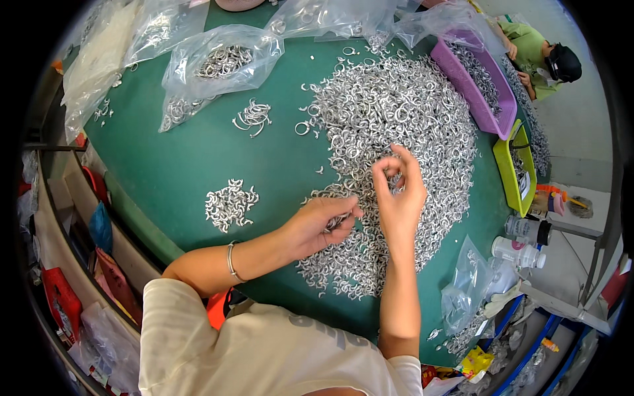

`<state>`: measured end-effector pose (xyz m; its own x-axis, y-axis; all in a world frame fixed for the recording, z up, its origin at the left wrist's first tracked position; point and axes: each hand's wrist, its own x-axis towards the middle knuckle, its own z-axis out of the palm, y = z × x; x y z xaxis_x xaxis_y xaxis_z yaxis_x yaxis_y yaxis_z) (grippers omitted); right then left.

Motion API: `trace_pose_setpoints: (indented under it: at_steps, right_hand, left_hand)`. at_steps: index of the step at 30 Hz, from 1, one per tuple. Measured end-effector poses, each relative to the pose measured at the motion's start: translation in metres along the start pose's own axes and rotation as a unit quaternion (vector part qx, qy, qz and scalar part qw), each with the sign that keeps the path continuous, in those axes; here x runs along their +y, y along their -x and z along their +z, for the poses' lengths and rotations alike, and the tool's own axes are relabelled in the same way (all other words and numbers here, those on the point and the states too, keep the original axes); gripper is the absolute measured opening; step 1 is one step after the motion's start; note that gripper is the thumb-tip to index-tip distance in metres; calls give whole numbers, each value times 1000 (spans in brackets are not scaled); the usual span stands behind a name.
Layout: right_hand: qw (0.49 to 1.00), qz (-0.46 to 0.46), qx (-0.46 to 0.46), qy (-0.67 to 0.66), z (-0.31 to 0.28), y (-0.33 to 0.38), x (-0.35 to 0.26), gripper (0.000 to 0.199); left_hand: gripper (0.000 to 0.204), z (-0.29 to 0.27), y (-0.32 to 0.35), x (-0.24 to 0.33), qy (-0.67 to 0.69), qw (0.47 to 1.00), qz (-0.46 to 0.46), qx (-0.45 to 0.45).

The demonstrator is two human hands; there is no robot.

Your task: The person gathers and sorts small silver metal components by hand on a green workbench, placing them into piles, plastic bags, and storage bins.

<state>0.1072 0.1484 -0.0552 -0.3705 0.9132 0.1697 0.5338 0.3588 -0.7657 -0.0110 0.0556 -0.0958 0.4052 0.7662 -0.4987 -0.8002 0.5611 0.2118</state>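
A wide heap of small silver curved metal pieces (396, 105), some of them ring-shaped, covers much of the green table (165, 152). Over the heap's near left part, my left hand (317, 228) is curled around several of these pieces (335, 222), which show between thumb and fingers. My right hand (404, 195) is just to the right, above the heap, with thumb and forefinger bent together. What its fingertips hold, if anything, is too small to make out. A small separate pile of curved pieces (230, 205) lies left of my left hand.
Farther back are a few loose rings (253, 117) and a clear plastic bag (221, 69) of rings. A purple basket (485, 109) and a yellow-green basket (507, 178) line the right edge, near plastic bottles (518, 252). Another person (538, 59) works at the far right.
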Motion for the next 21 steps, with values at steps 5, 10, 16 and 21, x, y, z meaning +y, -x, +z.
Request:
trace_pose_setpoints:
  at_steps: [5, 10, 16, 21]
  right_hand:
    - [971, -107, 68, 202, 36, -20, 19, 45]
    - [997, -9, 50, 66, 0, 3, 6, 44]
    - [997, 49, -46, 32, -14, 10, -5, 53]
    - [973, -88, 6, 212, 16, 7, 24, 54]
  left_hand:
    - [29, -5, -3, 0, -36, 998, -13, -46]
    - [29, 16, 5, 4, -5, 998, 49, 31]
    - [30, 0, 1, -1, -47, 999, -5, -23]
    - [36, 3, 2, 0, -109, 987, -90, -82]
